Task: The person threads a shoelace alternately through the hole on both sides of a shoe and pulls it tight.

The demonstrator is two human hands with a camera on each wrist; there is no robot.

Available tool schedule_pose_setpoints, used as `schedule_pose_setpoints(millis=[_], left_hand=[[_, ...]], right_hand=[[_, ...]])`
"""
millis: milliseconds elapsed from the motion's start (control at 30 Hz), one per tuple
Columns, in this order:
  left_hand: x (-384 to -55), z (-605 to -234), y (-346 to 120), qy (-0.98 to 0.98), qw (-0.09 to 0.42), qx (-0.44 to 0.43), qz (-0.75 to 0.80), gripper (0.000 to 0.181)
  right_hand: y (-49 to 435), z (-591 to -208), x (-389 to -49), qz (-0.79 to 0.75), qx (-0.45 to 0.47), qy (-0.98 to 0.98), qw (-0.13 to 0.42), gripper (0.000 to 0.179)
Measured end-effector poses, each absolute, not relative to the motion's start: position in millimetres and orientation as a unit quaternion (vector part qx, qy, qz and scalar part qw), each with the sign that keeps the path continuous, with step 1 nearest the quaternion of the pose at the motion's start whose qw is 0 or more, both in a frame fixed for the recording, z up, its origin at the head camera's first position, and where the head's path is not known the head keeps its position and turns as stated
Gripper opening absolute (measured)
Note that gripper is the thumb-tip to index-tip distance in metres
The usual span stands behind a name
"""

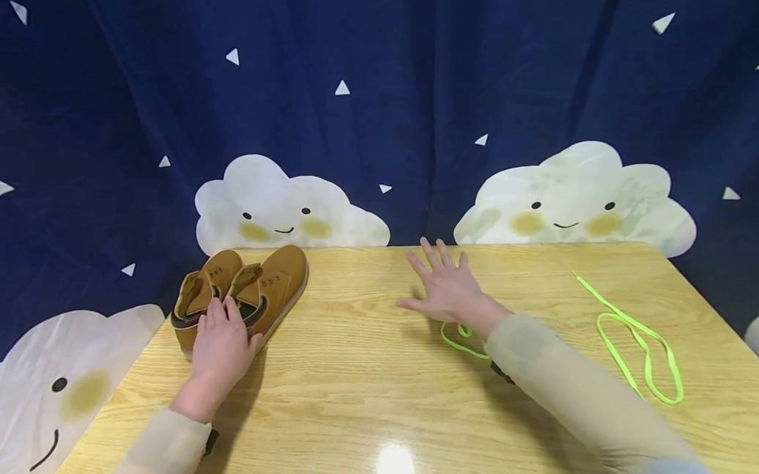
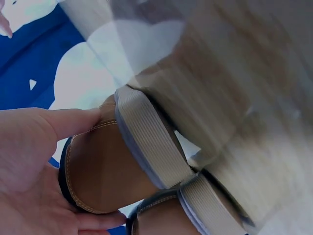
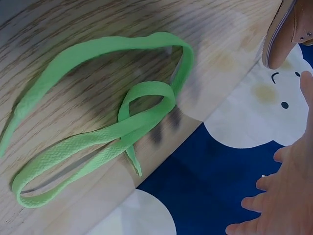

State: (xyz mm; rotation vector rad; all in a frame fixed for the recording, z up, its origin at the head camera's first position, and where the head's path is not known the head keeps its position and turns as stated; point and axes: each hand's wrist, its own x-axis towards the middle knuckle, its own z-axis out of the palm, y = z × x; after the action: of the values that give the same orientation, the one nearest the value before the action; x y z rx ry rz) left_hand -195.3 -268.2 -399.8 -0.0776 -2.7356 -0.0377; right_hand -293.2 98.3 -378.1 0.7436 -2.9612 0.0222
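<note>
A pair of tan-brown shoes sits side by side at the table's left edge, toes pointing away from me. My left hand reaches over their heels, fingers extended and thumb apart. In the left wrist view the thumb and a fingertip lie at opposite sides of one shoe's brown heel, with a gap at the palm. My right hand hovers with fingers spread over a neon-green shoelace, partly hidden beneath it. The right wrist view shows this lace lying in loops on the wood.
A second neon-green shoelace lies looped at the right of the wooden table. Behind the table hangs a dark blue curtain with smiling white clouds and small triangles. Its far edge runs just beyond my right fingertips.
</note>
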Motion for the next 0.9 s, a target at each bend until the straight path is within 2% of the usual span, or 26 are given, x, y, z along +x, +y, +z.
schedule_pose_setpoints(millis=[100, 333, 467, 633, 900], left_hand=[[-195, -401, -266, -0.979, 0.197, -0.022, -0.042, 0.082], [-196, -397, -267, -0.982, 0.128, 0.001, -0.136, 0.095], [-199, -392, -270, -0.982, 0.109, 0.008, -0.154, 0.100], [-205, -387, -272, -0.986, 0.060, 0.025, -0.153, 0.103], [-217, -384, -268, -0.985, 0.051, 0.050, -0.158, 0.098]], right_hand=[[98, -377, -295, 0.006, 0.239, -0.970, 0.043, 0.095], [94, -377, -303, 0.027, 0.246, -0.968, 0.038, 0.098], [89, -377, -307, 0.035, 0.262, -0.964, 0.036, 0.099], [84, -379, -314, 0.041, 0.290, -0.955, 0.049, 0.098], [76, -381, -319, 0.049, 0.311, -0.946, 0.071, 0.095]])
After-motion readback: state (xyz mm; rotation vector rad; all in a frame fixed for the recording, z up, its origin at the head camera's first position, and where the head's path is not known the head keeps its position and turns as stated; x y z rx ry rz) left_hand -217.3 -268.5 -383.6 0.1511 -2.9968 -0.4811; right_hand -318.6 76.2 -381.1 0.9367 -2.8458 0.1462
